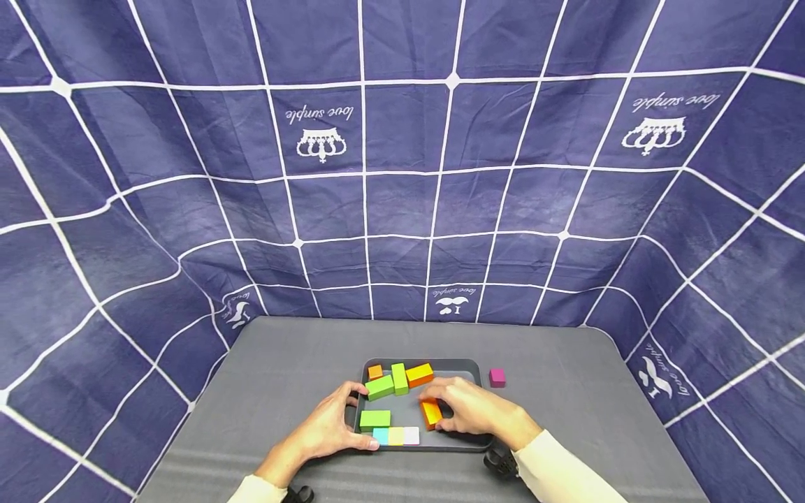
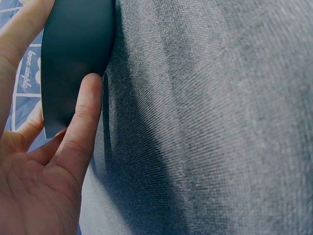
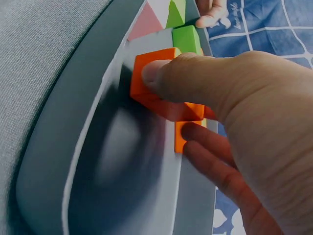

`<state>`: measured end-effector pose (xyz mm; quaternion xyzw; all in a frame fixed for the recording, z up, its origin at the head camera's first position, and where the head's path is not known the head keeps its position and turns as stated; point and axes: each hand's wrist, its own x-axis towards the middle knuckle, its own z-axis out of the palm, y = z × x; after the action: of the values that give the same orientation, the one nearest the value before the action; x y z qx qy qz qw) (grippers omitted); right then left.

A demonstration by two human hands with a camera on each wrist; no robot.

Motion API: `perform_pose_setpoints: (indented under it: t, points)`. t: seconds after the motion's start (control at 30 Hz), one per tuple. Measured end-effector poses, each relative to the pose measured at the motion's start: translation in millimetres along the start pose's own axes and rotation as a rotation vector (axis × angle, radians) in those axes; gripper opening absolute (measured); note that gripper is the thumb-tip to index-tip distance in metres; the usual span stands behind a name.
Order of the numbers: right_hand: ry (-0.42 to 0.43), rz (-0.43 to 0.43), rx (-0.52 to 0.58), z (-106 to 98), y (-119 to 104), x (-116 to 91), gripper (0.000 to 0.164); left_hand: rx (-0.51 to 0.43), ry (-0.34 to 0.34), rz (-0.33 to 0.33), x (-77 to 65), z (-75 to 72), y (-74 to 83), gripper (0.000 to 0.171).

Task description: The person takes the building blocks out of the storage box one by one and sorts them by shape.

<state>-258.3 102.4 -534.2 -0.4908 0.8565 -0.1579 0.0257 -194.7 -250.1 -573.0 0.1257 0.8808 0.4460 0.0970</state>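
Note:
My right hand (image 1: 468,406) pinches an orange block (image 1: 431,415) between thumb and fingers, inside the right half of a dark grey tray (image 1: 405,411). In the right wrist view, the thumb lies on the face of this orange block (image 3: 156,105). My left hand (image 1: 327,424) holds the tray's left end, thumb at the near corner and fingers at the side wall. Its fingers show against the outside of the tray wall (image 2: 73,54) in the left wrist view. Near it inside the tray lies a green block (image 1: 375,419).
Along the tray's far side lie two green blocks (image 1: 380,388), a small orange cube (image 1: 374,372) and another orange block (image 1: 419,375). Light blue, yellow and pale pink blocks (image 1: 411,436) line the near side. Outside, a magenta cube (image 1: 497,378) sits right of the tray.

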Motion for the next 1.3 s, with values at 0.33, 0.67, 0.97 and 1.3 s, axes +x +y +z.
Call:
perform_pose_setpoints:
  t: [0.33,0.67,0.97,1.3]
  points:
    - [0.112,0.006,0.034,-4.8,8.0,-13.2,0.049,0.019,0.010,0.007,3.3,-2.3,1.8,0.095]
    - [0.179,-0.003,0.045,-7.5,14.4,-28.8,0.049,-0.015,-0.002,-0.006,2.9,-4.0,1.3,0.095]
    - [0.205,0.024,0.037,-7.0,20.6,-41.7,0.049,-0.009,0.002,-0.001,2.2,-4.2,1.1,0.095]
    - [0.287,0.015,0.008,-4.8,28.7,-58.7,0.050,-0.027,-0.004,0.004,-1.7,0.1,-0.6,0.094]
